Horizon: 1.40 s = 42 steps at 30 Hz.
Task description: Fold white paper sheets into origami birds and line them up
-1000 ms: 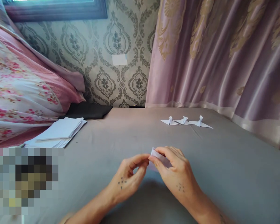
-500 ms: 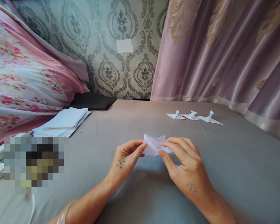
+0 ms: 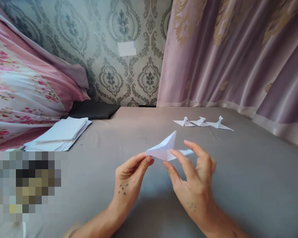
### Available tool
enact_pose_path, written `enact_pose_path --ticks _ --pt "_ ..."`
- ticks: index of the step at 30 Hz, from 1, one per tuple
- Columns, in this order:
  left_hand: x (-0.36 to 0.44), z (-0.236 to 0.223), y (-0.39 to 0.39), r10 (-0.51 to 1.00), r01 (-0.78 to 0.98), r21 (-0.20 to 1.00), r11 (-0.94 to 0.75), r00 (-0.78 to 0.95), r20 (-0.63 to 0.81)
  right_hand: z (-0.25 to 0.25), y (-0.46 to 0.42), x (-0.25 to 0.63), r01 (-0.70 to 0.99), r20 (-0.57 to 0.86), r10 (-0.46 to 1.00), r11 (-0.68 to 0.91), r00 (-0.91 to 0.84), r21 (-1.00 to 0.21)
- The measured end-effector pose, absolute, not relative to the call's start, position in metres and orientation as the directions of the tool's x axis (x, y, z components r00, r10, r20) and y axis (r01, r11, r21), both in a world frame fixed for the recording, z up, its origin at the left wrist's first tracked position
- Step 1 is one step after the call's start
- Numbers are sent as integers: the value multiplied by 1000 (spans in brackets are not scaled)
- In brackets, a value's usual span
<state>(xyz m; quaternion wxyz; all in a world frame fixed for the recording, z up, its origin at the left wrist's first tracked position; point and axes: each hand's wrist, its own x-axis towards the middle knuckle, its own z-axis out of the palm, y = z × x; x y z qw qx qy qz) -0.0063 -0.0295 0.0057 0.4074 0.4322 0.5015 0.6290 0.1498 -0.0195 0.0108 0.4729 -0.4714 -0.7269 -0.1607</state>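
Note:
A folded piece of white paper (image 3: 161, 150) is held above the grey surface, with one pointed flap standing up and another point reaching out to the right. My left hand (image 3: 132, 175) pinches its left corner between thumb and fingers. At the right side of the paper is my right hand (image 3: 193, 175), its fingers spread. Its index fingertip touches the lower part of the paper, while the thumb sits just under the bottom edge. The middle finger is raised apart from the paper.
Several sheets of white paper (image 3: 62, 130) lie stacked at the left, by a black flat item (image 3: 91, 110). Three small folded paper figures (image 3: 202, 122) stand in a row at the back right. A blurred-out patch (image 3: 34, 181) covers the near left. Curtains (image 3: 213, 66) hang behind.
The paper's upper flap has risen and now points up. My right hand's fingers have spread, and its thumb has come off the paper. The view has shifted slightly right.

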Motion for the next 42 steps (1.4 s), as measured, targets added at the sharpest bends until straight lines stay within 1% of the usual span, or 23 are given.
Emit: enact_pose_path --ticks 2,6,8,9,14,19,22,26,30,34,39,41,42 --pt "-5 5 -31 925 -101 977 -188 -353 142 11 -19 149 813 838 545 493 -12 -309" --pt "-4 4 -32 896 -103 968 -227 -411 167 10 -20 146 651 765 637 542 95 -532" --pt "-4 4 -33 892 -84 969 -233 -416 178 8 -21 145 591 727 680 547 99 -593" --pt "-4 4 -34 890 -68 970 -233 -416 185 6 -22 144 580 716 693 549 87 -602" --pt "-2 3 -38 901 25 962 -273 -343 265 1 -22 142 597 709 705 579 -26 -555" --pt "-2 4 -39 883 102 911 -399 -226 412 1 -22 141 547 730 682 627 -42 -554" --pt "-2 3 -37 847 77 867 -492 -187 497 1 -23 141 548 750 657 656 -77 -519" --pt "-4 -2 -35 842 22 849 -528 -118 526 0 -24 143 562 788 607 690 -105 -456" --pt "-7 -2 -35 814 16 816 -578 -47 578 1 -25 144 532 829 548 737 -112 -416" --pt "-8 0 -34 774 35 775 -632 -27 632 1 -25 143 526 837 547 720 -30 -452" --pt "-10 -2 -34 741 70 740 -669 -9 671 -1 -24 143 566 767 639 608 68 -556" --pt "-11 -3 -34 729 88 727 -681 -9 685 -1 -23 143 546 762 643 611 79 -573" --pt "-11 -4 -34 723 95 720 -687 -12 691 0 -23 143 538 777 626 634 66 -556"
